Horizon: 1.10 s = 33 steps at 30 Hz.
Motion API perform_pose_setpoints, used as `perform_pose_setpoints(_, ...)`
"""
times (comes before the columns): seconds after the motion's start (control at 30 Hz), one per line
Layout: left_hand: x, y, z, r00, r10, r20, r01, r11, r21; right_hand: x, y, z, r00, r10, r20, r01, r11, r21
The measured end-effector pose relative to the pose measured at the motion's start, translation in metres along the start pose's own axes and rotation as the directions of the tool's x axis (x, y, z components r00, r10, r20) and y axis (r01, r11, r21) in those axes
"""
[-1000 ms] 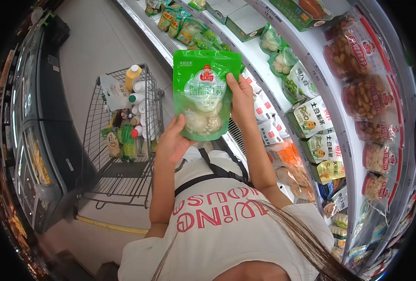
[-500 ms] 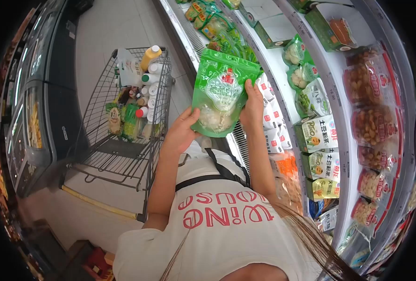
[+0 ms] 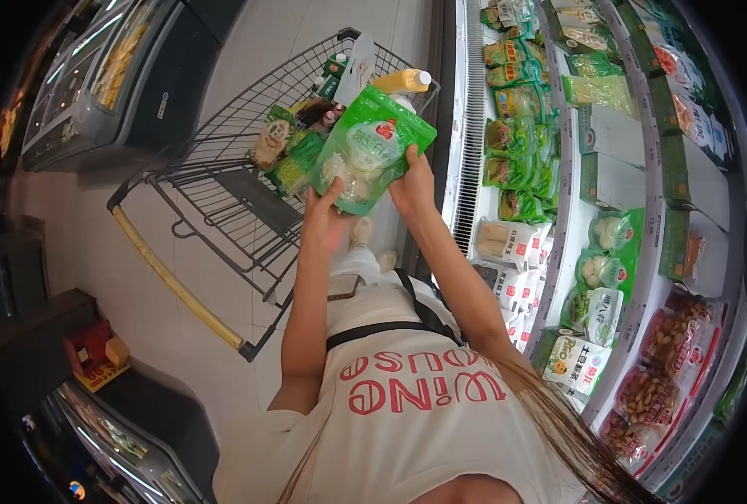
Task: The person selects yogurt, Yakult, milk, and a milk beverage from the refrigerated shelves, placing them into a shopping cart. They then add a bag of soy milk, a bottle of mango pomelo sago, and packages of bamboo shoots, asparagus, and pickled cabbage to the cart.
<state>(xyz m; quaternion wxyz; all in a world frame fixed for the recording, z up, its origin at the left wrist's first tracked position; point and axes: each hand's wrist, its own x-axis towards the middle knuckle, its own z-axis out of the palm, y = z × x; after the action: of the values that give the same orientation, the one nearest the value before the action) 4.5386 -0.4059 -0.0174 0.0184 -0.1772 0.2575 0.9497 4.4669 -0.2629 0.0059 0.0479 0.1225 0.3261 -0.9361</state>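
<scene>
A green pouch (image 3: pixel 372 151) with a clear window showing pale pieces is held up in front of me, partly over the shopping cart. My left hand (image 3: pixel 326 220) grips its lower left edge, thumb on the front. On its right edge my right hand (image 3: pixel 413 178) is closed, with the thumb on the front too. Behind the pouch, the cart (image 3: pixel 214 197) holds a bottle of yellow liquid (image 3: pixel 401 81), a white bag (image 3: pixel 357 69) and several green packs (image 3: pixel 298 164). The pouch hides some of the cart's contents.
Refrigerated shelves (image 3: pixel 571 193) run along the right, stocked with bagged vegetables, white packs (image 3: pixel 512 244) and packs of brown food (image 3: pixel 676 336). Dark display cases (image 3: pixel 151 92) stand at the left. The cart's yellow handle (image 3: pixel 176 281) faces the lower left.
The view has turned, so the cart appears farther right and the shelves have shifted. Both hands still hold the pouch, which now lies over part of the cart and is more tilted.
</scene>
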Motion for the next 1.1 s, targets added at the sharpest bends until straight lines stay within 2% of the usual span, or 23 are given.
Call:
perform_pose_setpoints(0.03, 0.017, 0.002, -0.014, 0.996, 0.079, -0.044, -0.079, 0.997, 0.01, 0.014, 0.023, 0.003, 0.998, 0.04, 0.049, -0.041, 0.999, 0.009)
perform_pose_setpoints(0.07, 0.035, 0.005, -0.031, 0.984, 0.157, -0.086, -0.156, 0.987, 0.026, 0.026, 0.043, 0.006, 0.991, 0.132, 0.019, -0.132, 0.991, -0.002)
perform_pose_setpoints(0.1, 0.055, 0.009, -0.055, 0.972, 0.164, -0.17, -0.16, 0.986, 0.037, 0.039, 0.062, 0.007, 0.976, 0.218, -0.01, -0.218, 0.976, -0.009)
perform_pose_setpoints(0.17, 0.098, 0.019, -0.112, 0.929, 0.174, -0.328, -0.161, 0.985, 0.067, 0.08, 0.111, -0.015, 0.888, 0.417, -0.195, -0.434, 0.899, -0.056)
perform_pose_setpoints(0.27, 0.139, 0.025, -0.172, 0.896, 0.142, -0.421, -0.099, 0.988, 0.122, 0.117, 0.158, -0.034, 0.769, 0.554, -0.319, -0.616, 0.775, -0.14)
perform_pose_setpoints(0.37, 0.158, 0.034, -0.176, 0.837, 0.09, -0.539, -0.039, 0.994, 0.105, 0.137, 0.189, -0.039, 0.764, 0.539, -0.355, -0.617, 0.77, -0.16)
perform_pose_setpoints(0.43, 0.182, 0.038, -0.185, 0.859, 0.038, -0.51, 0.003, 0.997, 0.079, 0.162, 0.215, -0.072, 0.865, 0.489, -0.11, -0.469, 0.712, -0.523)
perform_pose_setpoints(0.47, 0.192, 0.038, -0.19, 0.868, 0.01, -0.496, 0.026, 0.998, 0.065, 0.17, 0.224, -0.084, 0.875, 0.483, 0.022, -0.346, 0.656, -0.671)
perform_pose_setpoints(0.57, 0.228, 0.036, -0.203, 0.882, -0.019, -0.472, 0.065, 0.994, 0.082, 0.172, 0.207, -0.052, 0.804, 0.583, -0.117, -0.586, 0.745, -0.317)
perform_pose_setpoints(0.63, 0.251, 0.025, -0.217, 0.873, 0.093, -0.479, 0.064, 0.951, 0.302, 0.183, 0.212, -0.068, 0.796, 0.601, -0.075, -0.591, 0.742, -0.317)
perform_pose_setpoints(0.67, 0.26, 0.018, -0.222, 0.869, 0.147, -0.473, 0.067, 0.911, 0.406, 0.19, 0.216, -0.081, 0.821, 0.563, 0.095, -0.425, 0.714, -0.557)
perform_pose_setpoints(0.7, 0.261, 0.013, -0.219, 0.822, 0.251, -0.511, 0.168, 0.751, 0.639, 0.19, 0.214, -0.084, 0.817, 0.547, 0.183, -0.259, 0.632, -0.731)
perform_pose_setpoints(0.73, 0.262, 0.008, -0.214, 0.781, 0.366, -0.506, 0.277, 0.524, 0.806, 0.188, 0.211, -0.088, 0.811, 0.534, 0.239, -0.11, 0.541, -0.834)
perform_pose_setpoints(0.77, 0.262, 0.006, -0.208, 0.751, 0.478, -0.456, 0.381, 0.252, 0.89, 0.18, 0.211, -0.091, 0.725, 0.68, -0.109, -0.562, 0.493, -0.665)
perform_pose_setpoints(0.8, 0.261, 0.005, -0.208, 0.768, 0.471, -0.435, 0.358, 0.249, 0.9, 0.169, 0.213, -0.091, 0.808, 0.585, -0.063, -0.32, 0.347, -0.881)
perform_pose_setpoints(0.83, 0.259, 0.005, -0.208, 0.784, 0.467, -0.409, 0.327, 0.248, 0.912, 0.16, 0.216, -0.089, 0.868, 0.495, 0.026, -0.048, 0.136, -0.99)
perform_pose_setpoints(0.87, 0.258, 0.005, -0.206, 0.801, 0.462, -0.381, 0.296, 0.247, 0.923, 0.15, 0.218, -0.089, 0.895, 0.423, 0.142, 0.208, -0.116, -0.971)
perform_pose_setpoints(0.9, 0.253, 0.008, -0.198, 0.777, 0.486, -0.4, 0.356, 0.184, 0.916, 0.129, 0.204, -0.072, 0.87, 0.438, 0.227, 0.301, -0.107, -0.948)
perform_pose_setpoints(0.93, 0.248, 0.013, -0.189, 0.79, 0.444, -0.423, 0.384, 0.18, 0.906, 0.104, 0.181, -0.044, 0.837, 0.451, 0.309, 0.392, -0.1, -0.915)
perform_pose_setpoints(1.0, 0.233, 0.03, -0.17, 0.807, 0.367, -0.464, 0.436, 0.161, 0.885, 0.058, 0.146, -0.011, 0.807, 0.475, 0.352, 0.486, -0.196, -0.852)
perform_pose_setpoints(1.03, 0.22, 0.034, -0.159, 0.838, 0.371, -0.401, 0.403, 0.076, 0.912, 0.039, 0.133, -0.005, 0.785, 0.509, 0.353, 0.543, -0.294, -0.786)
perform_pose_setpoints(1.07, 0.197, 0.045, -0.139, 0.909, 0.296, -0.292, 0.295, 0.037, 0.955, 0.025, 0.121, -0.004, 0.765, 0.54, 0.35, 0.596, -0.387, -0.704)
perform_pose_setpoints(1.1, 0.168, 0.051, -0.119, 0.961, 0.213, -0.174, 0.177, 0.006, 0.984, 0.011, 0.114, -0.011, 0.77, 0.504, 0.391, 0.62, -0.445, -0.646)
